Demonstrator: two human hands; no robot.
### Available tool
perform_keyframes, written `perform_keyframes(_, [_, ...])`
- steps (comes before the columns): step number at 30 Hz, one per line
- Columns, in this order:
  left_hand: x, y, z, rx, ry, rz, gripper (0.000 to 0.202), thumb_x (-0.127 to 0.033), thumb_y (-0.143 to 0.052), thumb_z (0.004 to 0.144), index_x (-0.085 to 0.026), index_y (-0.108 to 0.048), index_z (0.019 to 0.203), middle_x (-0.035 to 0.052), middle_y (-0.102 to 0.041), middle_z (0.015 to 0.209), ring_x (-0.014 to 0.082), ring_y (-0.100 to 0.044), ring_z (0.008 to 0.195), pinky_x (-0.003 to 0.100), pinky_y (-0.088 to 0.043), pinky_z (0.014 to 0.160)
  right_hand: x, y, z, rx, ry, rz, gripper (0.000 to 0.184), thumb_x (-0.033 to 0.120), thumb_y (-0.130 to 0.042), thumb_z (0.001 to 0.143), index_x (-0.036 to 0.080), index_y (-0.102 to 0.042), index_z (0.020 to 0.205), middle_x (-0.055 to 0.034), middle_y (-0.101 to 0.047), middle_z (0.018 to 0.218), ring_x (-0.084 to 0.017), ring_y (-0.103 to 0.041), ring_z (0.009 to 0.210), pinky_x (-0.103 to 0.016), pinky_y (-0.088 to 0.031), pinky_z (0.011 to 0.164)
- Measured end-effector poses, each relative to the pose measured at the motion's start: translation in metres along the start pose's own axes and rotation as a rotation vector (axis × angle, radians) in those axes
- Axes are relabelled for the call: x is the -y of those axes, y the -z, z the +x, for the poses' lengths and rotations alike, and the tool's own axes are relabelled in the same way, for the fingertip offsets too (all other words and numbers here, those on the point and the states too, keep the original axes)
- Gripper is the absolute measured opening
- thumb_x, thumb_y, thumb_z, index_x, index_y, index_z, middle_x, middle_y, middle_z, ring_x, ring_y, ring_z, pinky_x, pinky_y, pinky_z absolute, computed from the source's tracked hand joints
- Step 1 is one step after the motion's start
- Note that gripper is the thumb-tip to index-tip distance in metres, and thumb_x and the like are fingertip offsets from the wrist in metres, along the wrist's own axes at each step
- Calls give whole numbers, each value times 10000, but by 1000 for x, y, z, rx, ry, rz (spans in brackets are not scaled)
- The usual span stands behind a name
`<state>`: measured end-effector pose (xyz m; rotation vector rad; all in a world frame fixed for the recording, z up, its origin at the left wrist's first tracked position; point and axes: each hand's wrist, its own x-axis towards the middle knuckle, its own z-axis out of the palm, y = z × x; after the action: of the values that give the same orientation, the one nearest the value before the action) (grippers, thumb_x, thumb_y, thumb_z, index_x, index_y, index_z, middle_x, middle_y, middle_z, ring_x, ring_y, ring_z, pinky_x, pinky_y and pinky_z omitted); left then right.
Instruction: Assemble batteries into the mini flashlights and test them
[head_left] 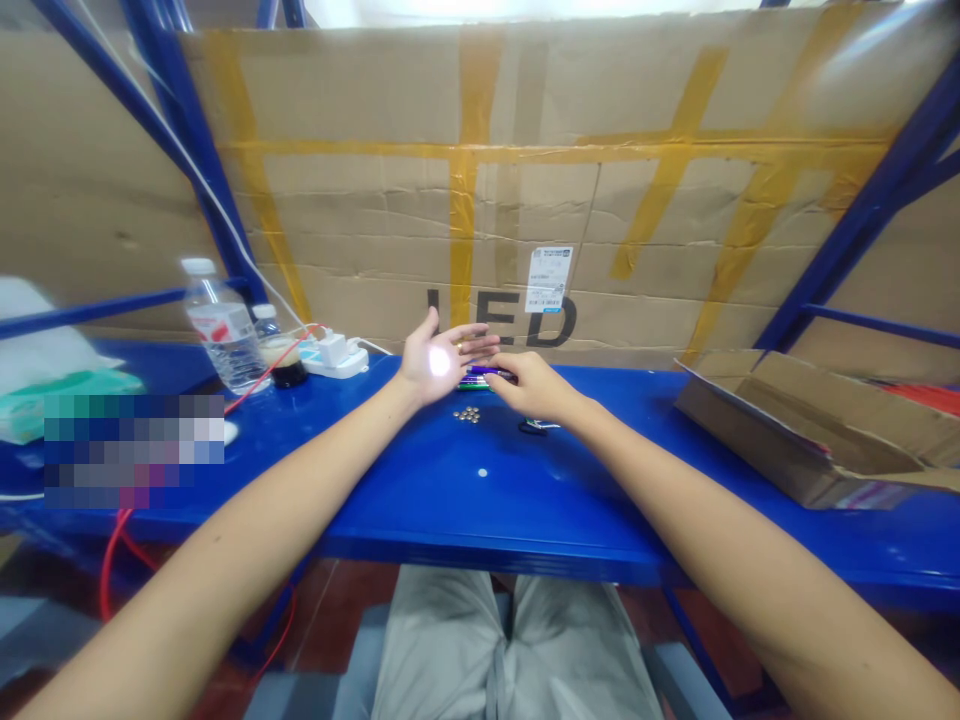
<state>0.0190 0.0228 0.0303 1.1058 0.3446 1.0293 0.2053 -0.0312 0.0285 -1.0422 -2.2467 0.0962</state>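
My left hand [435,365] is open, palm turned up and fingers stretched out, with a bright round spot of light on the palm. Wrapped round a small purple flashlight [495,374], my right hand [532,382] points it toward that palm. Below the hands, several small round metal button cells [468,413] lie in a cluster on the blue table [570,500]. Partly hidden behind the fingers are more slim coloured pieces [474,383], one of them green. A small dark loop with a light-coloured end [534,427] lies under my right wrist.
At right stands an open cardboard box [757,440]. A water bottle [223,330], a small bottle of dark liquid [285,350] and a white power strip [337,355] are at left, with a red cable [112,560]. A large cardboard panel [360,220] rises behind the table.
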Motion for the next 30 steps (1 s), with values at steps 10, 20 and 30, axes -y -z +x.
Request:
perform_keyframes(10, [0, 0, 0, -11, 11, 10, 779, -734, -339, 907, -88, -711, 1134, 234, -717, 1191, 360, -631, 1227, 530, -489, 1041, 0, 0, 0, 9, 3, -11, 337, 156, -531, 902, 135, -748, 1159, -92, -768, 918, -168, -623, 708, -280, -413, 680])
perform_keyframes(20, [-1, -1, 0, -21, 25, -22, 786, -722, -335, 916, -78, -703, 1175, 236, -729, 1158, 357, -652, 1189, 516, -501, 1020, -1, 0, 0, 18, 8, -20, 329, 161, -522, 921, 159, -741, 1166, -93, -767, 953, -189, -645, 750, -303, -436, 722])
perform_keyframes(30, [0, 0, -1, 12, 28, -7, 783, -732, -312, 916, -99, -720, 1131, 222, -728, 1176, 348, -663, 1167, 514, -493, 1023, 1, 1, 0, -18, -10, -35, 293, 199, -558, 859, 139, -758, 1065, -55, -724, 790, -154, -554, 643, -282, -381, 648])
